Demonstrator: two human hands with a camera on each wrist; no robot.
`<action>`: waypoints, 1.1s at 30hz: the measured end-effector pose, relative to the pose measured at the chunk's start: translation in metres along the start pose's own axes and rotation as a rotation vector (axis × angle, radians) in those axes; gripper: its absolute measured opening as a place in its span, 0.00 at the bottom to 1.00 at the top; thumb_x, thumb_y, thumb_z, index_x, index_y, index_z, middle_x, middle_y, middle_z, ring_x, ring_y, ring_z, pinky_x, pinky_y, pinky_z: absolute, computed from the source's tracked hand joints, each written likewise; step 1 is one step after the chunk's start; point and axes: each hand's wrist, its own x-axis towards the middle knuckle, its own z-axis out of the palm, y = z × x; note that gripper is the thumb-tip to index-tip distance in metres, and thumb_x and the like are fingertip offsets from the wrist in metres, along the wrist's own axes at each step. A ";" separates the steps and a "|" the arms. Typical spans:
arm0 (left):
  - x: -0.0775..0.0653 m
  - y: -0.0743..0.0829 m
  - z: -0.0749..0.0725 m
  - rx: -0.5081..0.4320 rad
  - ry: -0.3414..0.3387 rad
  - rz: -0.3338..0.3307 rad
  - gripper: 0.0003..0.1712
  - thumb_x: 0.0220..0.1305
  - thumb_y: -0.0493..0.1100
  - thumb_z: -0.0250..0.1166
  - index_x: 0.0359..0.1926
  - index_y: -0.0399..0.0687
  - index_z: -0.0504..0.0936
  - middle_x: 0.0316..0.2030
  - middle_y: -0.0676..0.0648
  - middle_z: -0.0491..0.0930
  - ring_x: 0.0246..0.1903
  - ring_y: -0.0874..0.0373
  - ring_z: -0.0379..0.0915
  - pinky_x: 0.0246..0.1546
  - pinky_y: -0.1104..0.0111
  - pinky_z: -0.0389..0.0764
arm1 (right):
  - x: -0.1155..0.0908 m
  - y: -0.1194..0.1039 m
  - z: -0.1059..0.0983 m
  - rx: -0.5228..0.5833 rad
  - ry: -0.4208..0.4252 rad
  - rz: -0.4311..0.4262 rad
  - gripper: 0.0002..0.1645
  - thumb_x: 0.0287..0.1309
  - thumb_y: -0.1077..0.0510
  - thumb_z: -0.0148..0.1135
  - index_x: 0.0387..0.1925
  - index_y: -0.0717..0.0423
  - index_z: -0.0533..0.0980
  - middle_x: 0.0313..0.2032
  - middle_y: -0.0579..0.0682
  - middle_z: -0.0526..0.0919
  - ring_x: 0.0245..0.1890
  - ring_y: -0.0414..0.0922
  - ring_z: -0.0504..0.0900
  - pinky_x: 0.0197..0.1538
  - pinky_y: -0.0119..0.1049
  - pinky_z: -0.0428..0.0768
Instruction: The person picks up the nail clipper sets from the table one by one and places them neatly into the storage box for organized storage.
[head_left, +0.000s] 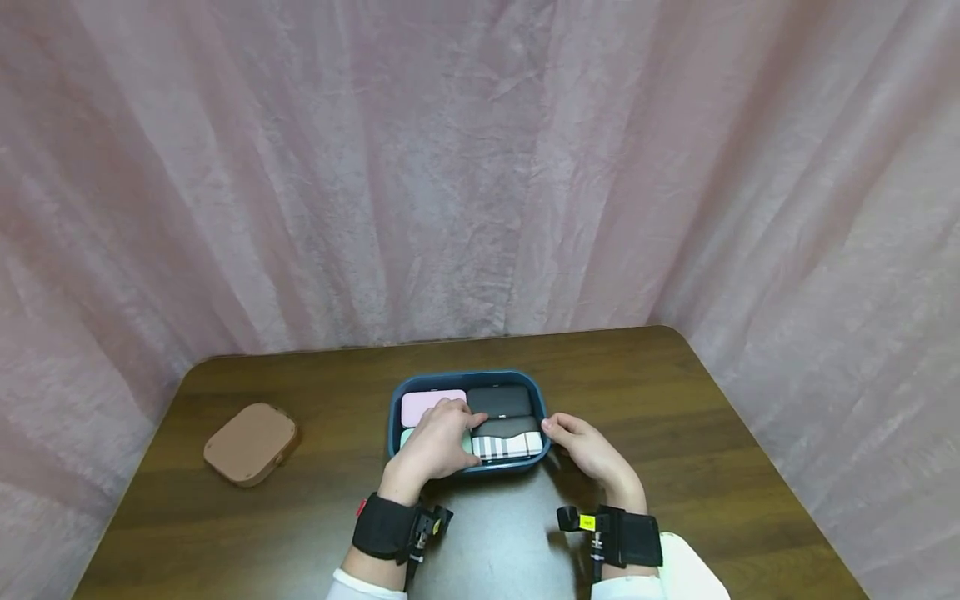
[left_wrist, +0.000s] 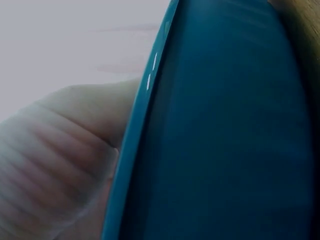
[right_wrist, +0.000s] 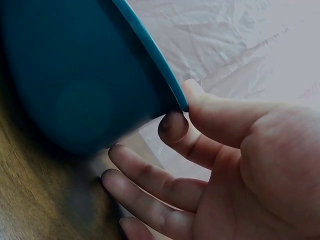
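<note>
A dark blue bin stands on the table with several small cases inside. A pink case lies at its far left, a dark grey case at its far right. Near right is a piece part dark grey, part white with dark stripes. My left hand reaches over the near rim and covers most of a mint green case; I cannot tell whether the fingers grip it. The right hand pinches the bin's right rim between thumb and forefinger, its other fingers spread below.
On the left of the wooden table lies a tan rounded box. A pale flat thing with a rounded corner shows beside my right forearm. Pink curtains hang behind the table's far edge.
</note>
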 end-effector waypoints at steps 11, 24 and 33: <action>-0.002 -0.004 -0.004 -0.085 -0.013 0.007 0.34 0.57 0.44 0.84 0.64 0.47 0.86 0.37 0.51 0.68 0.41 0.55 0.61 0.41 0.61 0.66 | -0.001 0.001 -0.002 -0.006 0.001 -0.004 0.19 0.82 0.49 0.55 0.40 0.61 0.77 0.36 0.51 0.73 0.42 0.49 0.71 0.47 0.43 0.67; -0.008 0.005 0.004 -0.039 0.035 -0.093 0.23 0.68 0.38 0.75 0.63 0.48 0.86 0.35 0.52 0.67 0.35 0.54 0.59 0.37 0.63 0.64 | 0.001 0.003 0.001 -0.019 0.007 0.007 0.18 0.82 0.50 0.55 0.40 0.59 0.78 0.37 0.51 0.74 0.44 0.50 0.73 0.48 0.44 0.69; -0.010 0.003 0.004 -0.029 0.044 -0.055 0.24 0.68 0.39 0.73 0.65 0.47 0.86 0.36 0.52 0.67 0.36 0.55 0.58 0.38 0.63 0.64 | 0.001 0.002 0.001 -0.020 0.014 0.016 0.17 0.81 0.49 0.56 0.39 0.59 0.78 0.37 0.49 0.74 0.43 0.49 0.73 0.47 0.43 0.69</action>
